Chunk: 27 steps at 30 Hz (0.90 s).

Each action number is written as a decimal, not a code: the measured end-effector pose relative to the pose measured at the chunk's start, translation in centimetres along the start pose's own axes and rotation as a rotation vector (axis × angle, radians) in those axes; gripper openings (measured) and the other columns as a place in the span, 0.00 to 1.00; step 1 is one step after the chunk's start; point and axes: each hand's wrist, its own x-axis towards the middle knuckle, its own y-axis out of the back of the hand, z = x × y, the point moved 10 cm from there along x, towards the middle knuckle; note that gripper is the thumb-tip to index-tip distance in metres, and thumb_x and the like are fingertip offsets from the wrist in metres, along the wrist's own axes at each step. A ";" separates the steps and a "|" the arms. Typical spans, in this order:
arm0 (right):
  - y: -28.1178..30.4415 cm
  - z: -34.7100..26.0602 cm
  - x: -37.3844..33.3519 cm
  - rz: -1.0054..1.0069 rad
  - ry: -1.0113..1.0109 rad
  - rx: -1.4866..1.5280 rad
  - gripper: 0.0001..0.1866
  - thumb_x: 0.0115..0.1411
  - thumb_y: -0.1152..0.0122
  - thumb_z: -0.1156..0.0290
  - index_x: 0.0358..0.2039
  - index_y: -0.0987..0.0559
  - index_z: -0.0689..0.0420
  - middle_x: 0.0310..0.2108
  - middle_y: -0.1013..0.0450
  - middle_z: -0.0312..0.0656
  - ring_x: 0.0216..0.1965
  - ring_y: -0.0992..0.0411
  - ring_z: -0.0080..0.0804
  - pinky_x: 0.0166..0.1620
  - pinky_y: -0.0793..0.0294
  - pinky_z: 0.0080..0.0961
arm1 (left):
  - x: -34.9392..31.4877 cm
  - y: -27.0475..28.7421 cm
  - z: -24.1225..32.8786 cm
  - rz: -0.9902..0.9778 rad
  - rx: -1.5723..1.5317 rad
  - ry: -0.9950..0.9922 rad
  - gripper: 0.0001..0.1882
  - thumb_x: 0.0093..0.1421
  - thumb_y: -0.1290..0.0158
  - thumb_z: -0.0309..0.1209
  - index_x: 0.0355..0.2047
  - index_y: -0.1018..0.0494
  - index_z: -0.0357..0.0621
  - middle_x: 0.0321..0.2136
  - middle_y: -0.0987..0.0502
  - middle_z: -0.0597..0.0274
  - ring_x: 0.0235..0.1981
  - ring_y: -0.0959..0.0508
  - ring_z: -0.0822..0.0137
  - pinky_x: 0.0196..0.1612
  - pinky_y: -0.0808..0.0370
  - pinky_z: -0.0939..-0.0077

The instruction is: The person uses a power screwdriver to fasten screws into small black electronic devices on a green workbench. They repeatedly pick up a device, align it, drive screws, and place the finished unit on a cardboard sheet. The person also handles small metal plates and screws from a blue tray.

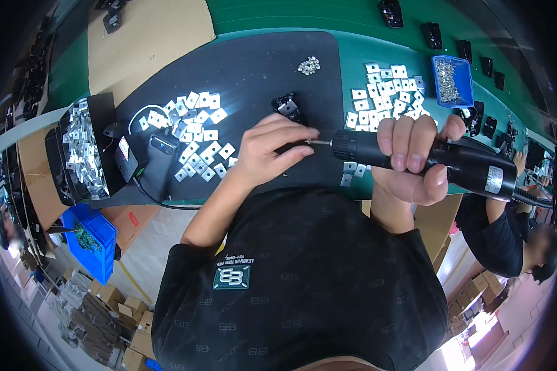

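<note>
My right hand [414, 157] is wrapped round a black electric screwdriver [362, 148], held level with its bit pointing left. Facing it, my left hand [272, 148] is closed, thumb and fingertips meeting at the tip of the bit [318, 142]. Whatever those fingers pinch is too small and dark to make out. Just beyond the left hand, a black part with a metal plate on it [287, 107] lies on the black mat [247, 74]. Loose square metal plates [195, 133] with holes are spread left of that hand.
More plates [383, 93] lie to the right, beside a blue bin of small metal pieces [452, 82]. A pile of small hardware [308, 65] sits farther back. At left stand a black box of metal parts [85, 154] and a small dark device [163, 145]. Another person [501, 235] is at right.
</note>
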 end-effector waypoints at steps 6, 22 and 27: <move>2.0 1.7 -0.4 0.172 0.099 -0.149 0.23 0.55 0.40 0.70 0.48 0.39 0.52 0.19 0.36 0.35 0.20 0.36 0.27 0.31 0.31 0.31 | 0.8 1.3 -1.9 -0.061 0.480 0.072 0.45 0.34 0.30 0.38 0.55 0.34 0.42 0.52 0.30 0.53 0.53 0.32 0.54 0.55 0.38 0.61; 2.3 5.4 0.6 0.094 0.127 -0.191 0.22 0.53 0.44 0.82 0.47 0.39 0.57 0.21 0.32 0.41 0.22 0.32 0.30 0.34 0.27 0.33 | 1.9 0.1 -3.6 -0.088 0.485 0.163 0.41 0.36 0.32 0.35 0.54 0.32 0.48 0.45 0.30 0.56 0.47 0.30 0.55 0.52 0.37 0.61; 2.5 5.7 0.6 0.075 0.112 -0.207 0.20 0.54 0.45 0.82 0.45 0.39 0.56 0.22 0.32 0.41 0.22 0.32 0.29 0.34 0.27 0.34 | 2.0 0.1 -3.8 -0.102 0.485 0.159 0.40 0.35 0.32 0.36 0.53 0.32 0.48 0.45 0.30 0.57 0.47 0.30 0.55 0.52 0.37 0.61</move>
